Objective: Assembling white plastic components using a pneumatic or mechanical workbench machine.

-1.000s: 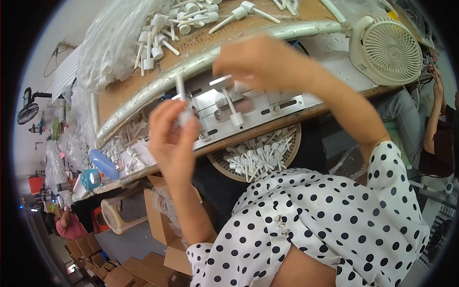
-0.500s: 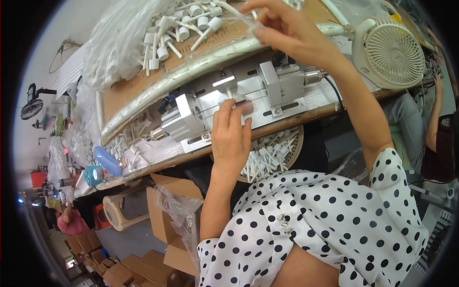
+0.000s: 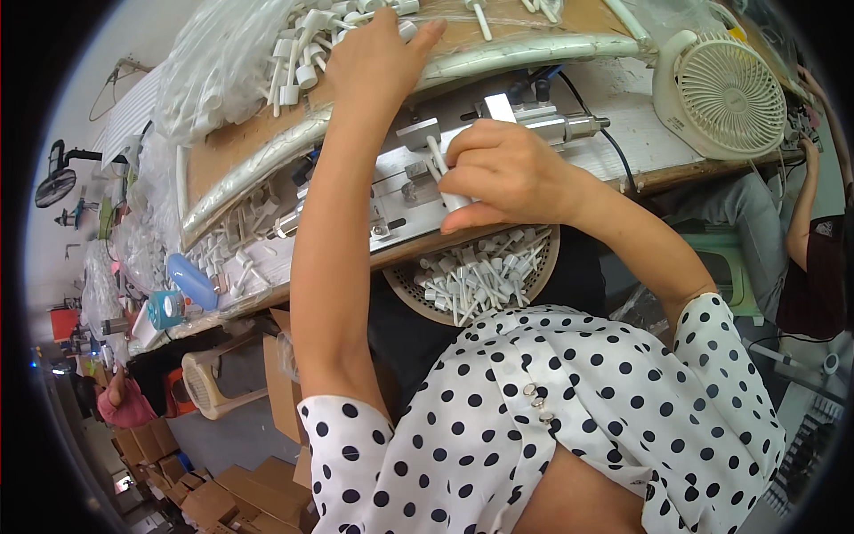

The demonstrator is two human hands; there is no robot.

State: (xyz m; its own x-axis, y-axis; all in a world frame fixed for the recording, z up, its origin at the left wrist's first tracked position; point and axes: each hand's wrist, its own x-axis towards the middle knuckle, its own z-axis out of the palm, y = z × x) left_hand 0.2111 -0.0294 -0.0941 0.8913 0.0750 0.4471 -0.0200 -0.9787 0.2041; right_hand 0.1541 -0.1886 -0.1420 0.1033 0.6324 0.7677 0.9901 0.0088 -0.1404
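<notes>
My right hand point(image 3: 516, 173) is closed over the middle of a silver metal fixture point(image 3: 500, 109). Thumb and fingers pinch a white cap with a thin stem point(image 3: 456, 202), the cap end toward me and the stem pointing away. Farther off, my left hand point(image 3: 378, 62) reaches into a pile of white stemmed caps point(image 3: 307, 53) on a brown board. Its thumb sticks out apart from the other fingers, whose tips are partly hidden. My left forearm covers the left block of the fixture.
Below the bench edge, a round basket point(image 3: 553, 283) holds many stemmed caps. A white fan point(image 3: 731, 96) stands at the right, and a clear plastic bag point(image 3: 213, 80) lies at the far left. Cables run behind the fixture. Other people sit at both sides.
My left hand has gone from the fixture up to the pile. My right hand has come down from above the board to the fixture, with a white stemmed cap in it.
</notes>
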